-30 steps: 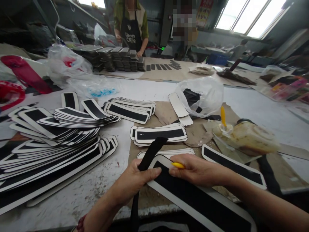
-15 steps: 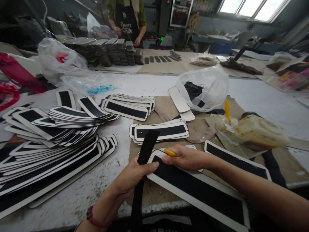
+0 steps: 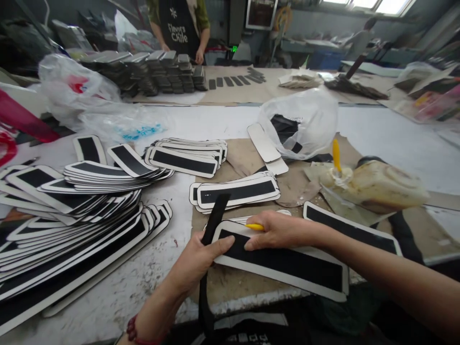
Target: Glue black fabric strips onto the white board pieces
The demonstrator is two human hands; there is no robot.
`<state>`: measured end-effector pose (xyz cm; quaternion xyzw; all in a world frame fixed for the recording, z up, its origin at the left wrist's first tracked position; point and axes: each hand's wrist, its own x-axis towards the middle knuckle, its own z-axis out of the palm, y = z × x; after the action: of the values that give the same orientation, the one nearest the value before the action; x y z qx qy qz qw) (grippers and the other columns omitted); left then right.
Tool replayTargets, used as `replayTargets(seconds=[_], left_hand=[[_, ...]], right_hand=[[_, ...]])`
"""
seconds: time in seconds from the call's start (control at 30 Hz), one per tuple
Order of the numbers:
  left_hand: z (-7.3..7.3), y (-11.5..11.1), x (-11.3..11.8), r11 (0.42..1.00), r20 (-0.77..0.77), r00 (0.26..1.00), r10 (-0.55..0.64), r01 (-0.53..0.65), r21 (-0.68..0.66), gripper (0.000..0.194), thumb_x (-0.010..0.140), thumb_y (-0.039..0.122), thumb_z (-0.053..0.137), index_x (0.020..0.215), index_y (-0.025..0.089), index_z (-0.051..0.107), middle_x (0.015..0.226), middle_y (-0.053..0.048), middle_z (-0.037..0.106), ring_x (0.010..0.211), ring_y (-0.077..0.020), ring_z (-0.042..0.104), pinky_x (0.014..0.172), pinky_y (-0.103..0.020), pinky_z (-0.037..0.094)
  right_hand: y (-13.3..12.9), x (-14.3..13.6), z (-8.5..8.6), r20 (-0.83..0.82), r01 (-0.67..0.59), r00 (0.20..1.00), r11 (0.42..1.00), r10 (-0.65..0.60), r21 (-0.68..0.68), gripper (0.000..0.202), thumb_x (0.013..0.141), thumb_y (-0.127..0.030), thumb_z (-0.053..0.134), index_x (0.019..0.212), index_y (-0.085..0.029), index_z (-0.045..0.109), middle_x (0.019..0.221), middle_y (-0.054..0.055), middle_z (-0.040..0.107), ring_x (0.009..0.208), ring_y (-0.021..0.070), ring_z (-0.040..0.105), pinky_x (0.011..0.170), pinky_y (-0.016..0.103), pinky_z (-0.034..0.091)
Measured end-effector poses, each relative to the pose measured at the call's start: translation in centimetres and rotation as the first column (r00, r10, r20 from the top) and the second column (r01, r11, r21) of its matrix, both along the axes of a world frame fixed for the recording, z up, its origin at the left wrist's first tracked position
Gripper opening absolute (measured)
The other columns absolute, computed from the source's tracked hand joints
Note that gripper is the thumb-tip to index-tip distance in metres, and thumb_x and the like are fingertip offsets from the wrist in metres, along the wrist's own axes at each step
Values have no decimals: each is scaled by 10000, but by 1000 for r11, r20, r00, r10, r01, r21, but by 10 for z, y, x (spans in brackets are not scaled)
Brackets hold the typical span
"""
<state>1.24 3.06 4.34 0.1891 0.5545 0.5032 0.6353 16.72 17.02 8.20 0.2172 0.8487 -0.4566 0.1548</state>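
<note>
A long white panel (image 3: pixel 294 266) with a black strip down its middle lies slanted in front of me. My left hand (image 3: pixel 196 261) is closed round a black strap (image 3: pixel 214 220), with its thumb pressed on the panel's left end. The strap runs up past the fingers and hangs down toward my lap. My right hand (image 3: pixel 276 231) is closed with its thumb on the panel's black strip. A yellow stick-like handle (image 3: pixel 254 226) pokes out of its grip; the rest is hidden. Just behind sits a small pile of similar panels (image 3: pixel 239 194).
Large stacks of panels (image 3: pixel 86 230) fill the left. At right stand a yellowish plastic container (image 3: pixel 391 189), a yellow-handled brush (image 3: pixel 336 155) and a plastic bag (image 3: pixel 316 124). Another panel (image 3: pixel 352 230) lies near my right forearm. A co-worker (image 3: pixel 179 28) stands across the table.
The panel's right end has swung up and away from me, so it lies flatter across. My right thumb has shifted slightly right and down along it. The view has moved a little.
</note>
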Motion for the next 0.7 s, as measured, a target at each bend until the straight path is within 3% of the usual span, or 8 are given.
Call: replayTargets(seconds=[0.1, 0.23, 0.33, 0.43, 0.57, 0.7], left_hand=[[2, -2, -3, 991, -8, 993, 121, -121, -52, 354, 628, 368, 775, 894, 146, 703, 802, -73, 711, 692, -199, 634, 638, -276, 510], [7, 3, -18, 938, -125, 945, 301, -317, -138, 359, 612, 366, 781, 897, 169, 687, 788, -51, 709, 623, -171, 627, 500, -219, 484], [8, 12, -29, 904, -174, 909, 378, -403, -141, 347, 598, 319, 793, 892, 170, 684, 805, -48, 709, 658, -177, 642, 504, -212, 495], [6, 24, -37, 890, -205, 888, 411, -440, -122, 371, 610, 305, 785, 938, 170, 676, 789, -51, 705, 665, -194, 646, 497, -225, 498], [1, 43, -50, 872, -299, 845, 442, -483, -75, 421, 631, 349, 770, 993, 167, 656, 640, -17, 658, 543, -181, 605, 446, -230, 468], [-4, 56, -70, 920, -457, 820, 344, -391, -9, 416, 555, 363, 808, 880, 136, 680, 393, 54, 460, 361, -138, 463, 351, -215, 376]], right_hand=[[8, 13, 11, 79, 4, 997, 997, -11, 82, 315, 741, -467, 624, 740, -156, 579, 649, -14, 536, 596, 122, 475, 521, 214, 314], [30, 42, 21, 144, 117, 977, 963, -155, 241, 306, 726, -464, 635, 732, -164, 576, 662, -5, 558, 613, 136, 491, 525, 219, 309], [52, 53, 17, 64, 201, 972, 942, -226, 269, 325, 751, -469, 605, 707, -153, 542, 651, -15, 522, 605, 122, 459, 533, 219, 305], [72, 46, 7, -79, 305, 952, 908, -295, 287, 333, 798, -470, 555, 747, -140, 547, 669, -17, 514, 621, 116, 461, 543, 211, 323], [92, 22, -3, -146, 388, 917, 746, -371, 542, 335, 876, -449, 471, 799, -137, 567, 735, 23, 589, 675, 135, 534, 576, 217, 359], [108, 12, -11, -136, 404, 887, 596, -442, 694, 363, 929, -420, 392, 902, -117, 591, 879, 140, 647, 822, 216, 603, 682, 276, 407]])
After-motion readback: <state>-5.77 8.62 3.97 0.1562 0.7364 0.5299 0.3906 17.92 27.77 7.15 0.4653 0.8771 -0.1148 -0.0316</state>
